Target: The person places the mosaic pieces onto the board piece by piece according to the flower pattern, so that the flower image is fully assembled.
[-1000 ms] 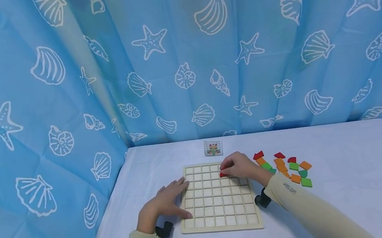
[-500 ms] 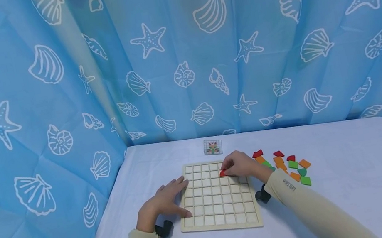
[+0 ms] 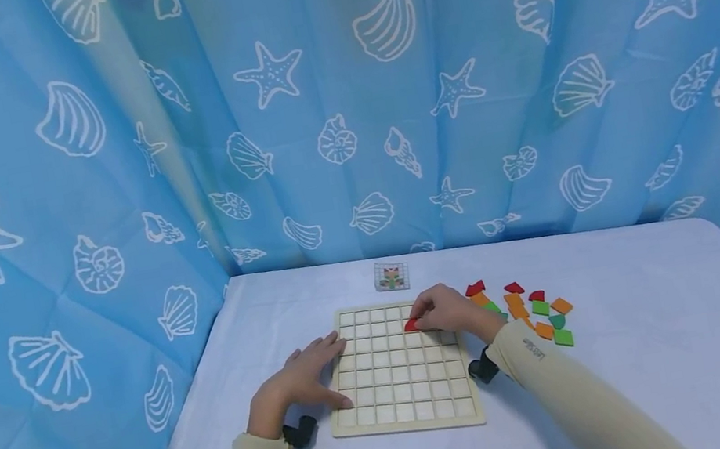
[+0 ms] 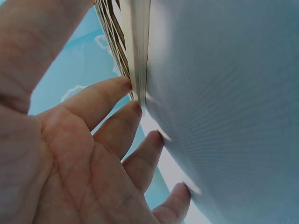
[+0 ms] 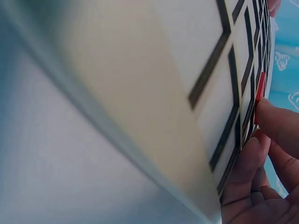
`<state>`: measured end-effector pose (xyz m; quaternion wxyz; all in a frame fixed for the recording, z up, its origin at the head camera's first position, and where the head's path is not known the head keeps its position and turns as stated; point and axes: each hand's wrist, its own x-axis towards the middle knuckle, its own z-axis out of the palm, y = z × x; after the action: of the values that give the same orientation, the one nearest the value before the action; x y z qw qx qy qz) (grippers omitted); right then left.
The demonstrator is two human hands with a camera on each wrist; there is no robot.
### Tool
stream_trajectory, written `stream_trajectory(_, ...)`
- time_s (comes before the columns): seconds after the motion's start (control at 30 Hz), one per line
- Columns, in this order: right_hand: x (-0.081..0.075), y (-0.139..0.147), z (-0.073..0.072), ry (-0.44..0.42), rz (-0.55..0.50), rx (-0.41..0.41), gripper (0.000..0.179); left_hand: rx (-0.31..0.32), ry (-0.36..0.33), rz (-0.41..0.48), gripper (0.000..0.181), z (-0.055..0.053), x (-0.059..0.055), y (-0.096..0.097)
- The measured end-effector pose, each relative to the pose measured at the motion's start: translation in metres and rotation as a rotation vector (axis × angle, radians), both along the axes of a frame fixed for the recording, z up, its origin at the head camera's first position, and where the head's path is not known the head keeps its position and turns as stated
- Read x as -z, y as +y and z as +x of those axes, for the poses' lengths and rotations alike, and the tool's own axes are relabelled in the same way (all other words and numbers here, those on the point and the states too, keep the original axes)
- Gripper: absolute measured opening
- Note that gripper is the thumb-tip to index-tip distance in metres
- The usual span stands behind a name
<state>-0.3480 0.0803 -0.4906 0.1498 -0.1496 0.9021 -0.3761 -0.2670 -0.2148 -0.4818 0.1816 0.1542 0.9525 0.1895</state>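
Observation:
A pale grid board [image 3: 409, 429] of square cells lies flat on the table. My left hand [image 3: 295, 382] rests at its left side, with the thumb over the near-left frame and fingertips [image 4: 133, 109] against the edge. Between the thumb and fingers of my right hand [image 3: 449, 311] is a small red quarter-round tile [image 3: 410, 325], pinched at the upper right cells of the board. In the right wrist view the red tile [image 5: 259, 95] stands on its edge close over the grid, partly hidden by the fingertips.
Right of the board lie loose tiles: several orange ones [image 3: 562, 306], green ones [image 3: 563, 338] and red ones [image 3: 514, 288]. Behind the board is a small pattern card [image 3: 392, 276] with a gridded picture. A blue shell-print curtain [image 3: 342, 203] hangs along the table's back and left.
The head view has shifted slightly, so everything sits a little further left. The red tile stays over the same area, and more of it shows beside the right fingers. The left hand keeps its place.

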Motion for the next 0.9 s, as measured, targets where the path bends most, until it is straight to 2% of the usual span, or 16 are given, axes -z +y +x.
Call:
stream_trajectory(0.37,0.0051,-0.0012,-0.0009,-0.053,-0.052,0.042,0.01,-0.023,-0.006,0.015,0.104,0.0022,-0.0022,-0.0008)
stream_trajectory(0.6,0.0029,-0.0015,0.0009,-0.024,-0.023,0.008,0.009,-0.035,-0.023,0.023,0.105,0.0035,-0.0014,-0.0004)
stream_trajectory(0.77,0.0024,-0.0039,-0.0005,0.005,0.019,0.044,0.008,-0.04,-0.023,0.029,0.105,0.0025,-0.0012,0.0007)
stream_trajectory(0.9,-0.001,0.0005,-0.0025,0.043,0.046,0.043,0.015,-0.033,-0.022,0.03,0.104,0.002,0.0012,0.0032)
